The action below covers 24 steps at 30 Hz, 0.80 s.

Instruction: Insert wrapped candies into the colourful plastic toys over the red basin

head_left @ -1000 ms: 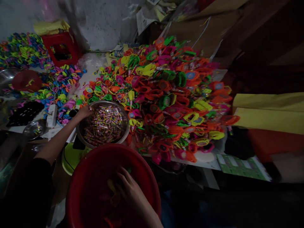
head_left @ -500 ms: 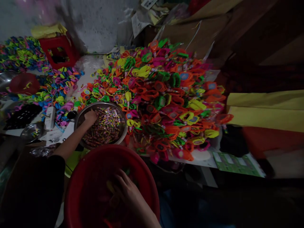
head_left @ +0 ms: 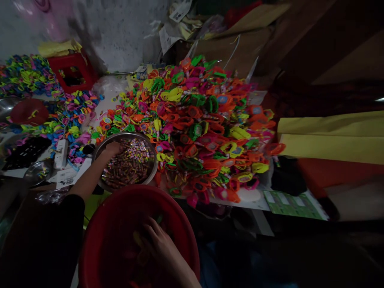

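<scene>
My left hand point(head_left: 113, 149) reaches into a round metal bowl point(head_left: 155, 164) filled with small wrapped candies point(head_left: 133, 160). Its fingers look curled down at the far left of the candies; what they grip is hidden. Inside a large red plastic basin point(head_left: 192, 240), my right hand point(head_left: 159, 240) hangs low with fingers stretched and slightly apart. A dim yellow piece point(head_left: 137, 239) lies by its fingertips, and a green piece point(head_left: 159, 219) shows beyond them. The basin's bottom is dark. Right of the bowl rises a heap of bright plastic toy watches point(head_left: 207, 136).
A red stool point(head_left: 70, 72) stands at the back left among more colourful plastic pieces point(head_left: 27, 76). A white power strip point(head_left: 61, 154) and a small metal bowl point(head_left: 38, 173) lie left of the candies. Yellow sheets point(head_left: 333, 138) and a green printed card point(head_left: 295, 205) are at right.
The whole view has shifted slightly, so the table's things appear a little further left and mostly lower. Both hands stay in their containers, with little visible movement.
</scene>
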Motion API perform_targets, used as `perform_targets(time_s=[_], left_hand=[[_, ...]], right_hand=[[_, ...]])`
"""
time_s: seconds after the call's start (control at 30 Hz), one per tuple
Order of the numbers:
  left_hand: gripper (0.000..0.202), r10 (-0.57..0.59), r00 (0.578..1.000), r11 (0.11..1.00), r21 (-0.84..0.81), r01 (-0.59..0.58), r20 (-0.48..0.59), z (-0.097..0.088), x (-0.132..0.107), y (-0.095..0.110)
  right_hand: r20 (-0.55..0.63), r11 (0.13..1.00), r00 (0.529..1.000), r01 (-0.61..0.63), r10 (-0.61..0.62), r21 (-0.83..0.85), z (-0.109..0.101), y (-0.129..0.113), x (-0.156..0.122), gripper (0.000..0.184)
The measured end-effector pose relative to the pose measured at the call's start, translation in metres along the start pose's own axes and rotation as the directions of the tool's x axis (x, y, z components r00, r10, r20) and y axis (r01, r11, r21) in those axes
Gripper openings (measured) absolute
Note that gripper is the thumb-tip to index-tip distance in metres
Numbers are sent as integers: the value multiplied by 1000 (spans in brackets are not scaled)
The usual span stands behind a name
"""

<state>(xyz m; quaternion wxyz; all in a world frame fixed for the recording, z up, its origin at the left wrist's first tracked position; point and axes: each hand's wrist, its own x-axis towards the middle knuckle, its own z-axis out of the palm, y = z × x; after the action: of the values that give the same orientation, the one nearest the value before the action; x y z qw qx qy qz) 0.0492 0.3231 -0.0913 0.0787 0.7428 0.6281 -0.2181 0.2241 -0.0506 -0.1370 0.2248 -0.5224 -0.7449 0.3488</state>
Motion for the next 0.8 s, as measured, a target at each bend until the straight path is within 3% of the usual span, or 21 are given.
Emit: perform_targets(time_s=[0.2,0.4,0.6,0.8], left_hand=[[41,40,998,997,73,-36,-57,5,-3,-3],[40,77,992,992,103,-66,-104,10,-9,-7],[42,75,977,996,71,-62,-202,-7,-16,-12],[43,108,969,994,43,-101,-223,-13,-12,-1]], right_hand=[[9,998,999,-49,48,48,-1,-2,0,33],[37,1000,999,-13,12,26,3,0,2,31],[18,998,998,63,-62,-17,4,3,0,27],[50,998,998,-44,42,40,1,-2,3,33]])
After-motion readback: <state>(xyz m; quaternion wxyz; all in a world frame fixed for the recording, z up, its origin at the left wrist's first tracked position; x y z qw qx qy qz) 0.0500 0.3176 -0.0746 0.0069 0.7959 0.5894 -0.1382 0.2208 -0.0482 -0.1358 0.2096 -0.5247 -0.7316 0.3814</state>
